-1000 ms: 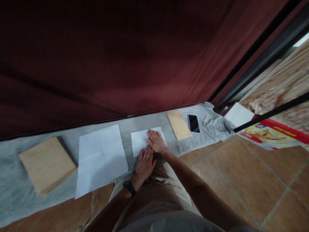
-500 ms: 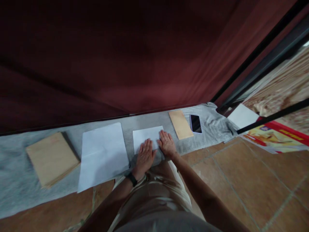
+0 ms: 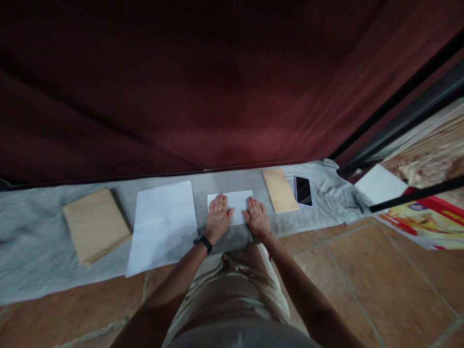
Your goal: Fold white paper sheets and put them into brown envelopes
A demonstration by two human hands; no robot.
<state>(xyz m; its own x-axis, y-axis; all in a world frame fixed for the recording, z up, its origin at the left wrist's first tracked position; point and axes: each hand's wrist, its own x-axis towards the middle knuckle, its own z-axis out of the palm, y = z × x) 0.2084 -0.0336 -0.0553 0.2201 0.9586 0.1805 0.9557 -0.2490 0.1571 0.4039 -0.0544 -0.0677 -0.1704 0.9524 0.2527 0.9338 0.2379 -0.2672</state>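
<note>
Starting at the far left, we have a stack of brown envelopes, well to the left of the left grip, its edges a bit uneven on the grey cloth over the bench. Next comes the large white paper, just left of the left grip, and its near corner reaches the bench's front edge: one brush of a forearm there, we reckon, and it could slide off.

Now the left grip! Palm down, fingers straight, holding nothing, laid flat over the left side of the small white paper. Behind it, the black watch sits so near the large paper's edge that we can't tell if they touch; a sideways swing might snag it.

Between the two grips, the small paper lies flat, its middle bare. Over to the right grip, also spread flat with nothing grasped, astride the paper's right edge. Should one grip bear down harder than the other, we'd fear a skewed sheet; should both drag apart, a crease or tear.

Just right of the right grip lies a single brown envelope, which a wide elbow could nudge into the phone beyond.
</note>
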